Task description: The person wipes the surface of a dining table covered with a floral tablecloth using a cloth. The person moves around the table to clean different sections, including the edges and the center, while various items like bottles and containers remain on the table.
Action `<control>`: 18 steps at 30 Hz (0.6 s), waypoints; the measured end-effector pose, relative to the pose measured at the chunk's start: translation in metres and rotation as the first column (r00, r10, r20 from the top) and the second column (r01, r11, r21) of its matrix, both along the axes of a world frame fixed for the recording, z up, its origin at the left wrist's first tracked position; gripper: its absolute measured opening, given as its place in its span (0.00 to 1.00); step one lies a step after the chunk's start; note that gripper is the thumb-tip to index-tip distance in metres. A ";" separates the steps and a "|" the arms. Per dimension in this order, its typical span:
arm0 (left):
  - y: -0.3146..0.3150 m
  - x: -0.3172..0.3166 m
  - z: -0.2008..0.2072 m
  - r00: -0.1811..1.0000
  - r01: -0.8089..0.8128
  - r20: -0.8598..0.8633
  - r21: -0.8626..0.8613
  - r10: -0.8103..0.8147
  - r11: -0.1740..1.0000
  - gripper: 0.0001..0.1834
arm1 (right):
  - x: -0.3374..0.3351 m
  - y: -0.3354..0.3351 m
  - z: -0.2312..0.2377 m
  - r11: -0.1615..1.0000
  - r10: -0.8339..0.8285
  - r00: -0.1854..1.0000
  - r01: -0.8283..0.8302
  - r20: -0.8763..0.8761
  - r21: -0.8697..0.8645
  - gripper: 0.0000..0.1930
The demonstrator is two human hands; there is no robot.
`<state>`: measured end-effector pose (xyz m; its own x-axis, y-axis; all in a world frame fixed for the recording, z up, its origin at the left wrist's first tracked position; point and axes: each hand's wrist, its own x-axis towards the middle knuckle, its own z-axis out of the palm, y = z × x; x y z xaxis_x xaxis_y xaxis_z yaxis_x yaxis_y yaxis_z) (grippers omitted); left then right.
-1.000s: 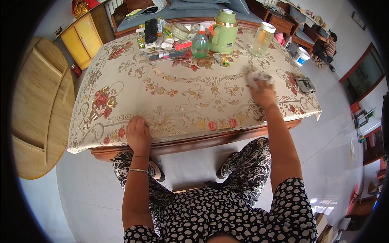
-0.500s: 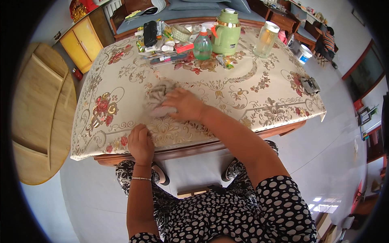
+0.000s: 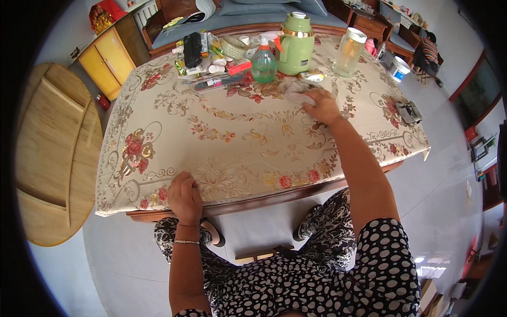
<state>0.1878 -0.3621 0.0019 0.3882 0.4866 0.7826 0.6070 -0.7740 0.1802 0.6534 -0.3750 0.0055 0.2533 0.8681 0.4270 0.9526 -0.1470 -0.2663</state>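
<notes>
My right hand [image 3: 321,105] is closed over a crumpled greyish-white rag [image 3: 297,91], pressed on the far middle part of a floral tablecloth [image 3: 211,153]. Just beyond the rag stand a green thermos jug [image 3: 296,47] and a spray bottle with green liquid [image 3: 264,66]. A small yellow-and-white packet [image 3: 312,76] lies against the rag's far side. My left hand [image 3: 185,196] has its fingers curled on the tablecloth at the table's front edge. Its fingertips are partly hidden.
A clear tray [image 3: 216,82] of small items, with a black case [image 3: 193,50] on top, sits at the back left. A glass jar [image 3: 348,53] stands back right, and a grey pouch [image 3: 408,112] lies by the right edge. A round wooden board [image 3: 55,158] leans at left.
My right hand has swept the rag from the left-middle of the table to the far right, up to the thermos jug. The small packet has shifted back and right. My left hand stays put.
</notes>
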 end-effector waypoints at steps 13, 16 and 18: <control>-0.002 0.004 -0.002 0.998 -0.058 0.001 -0.023 0.058 0.998 0.10 | -0.034 -0.008 0.018 0.825 -0.466 0.862 0.504 0.199 -0.254 0.31; -0.002 0.000 -0.004 0.997 -0.072 0.004 -0.023 0.072 0.997 0.09 | -0.083 0.010 0.027 0.876 -0.291 0.945 0.325 0.147 -0.357 0.29; 0.000 0.001 -0.006 0.997 -0.073 0.009 -0.014 0.073 0.997 0.09 | -0.113 0.020 0.023 0.940 -0.183 0.971 0.219 0.154 -0.263 0.27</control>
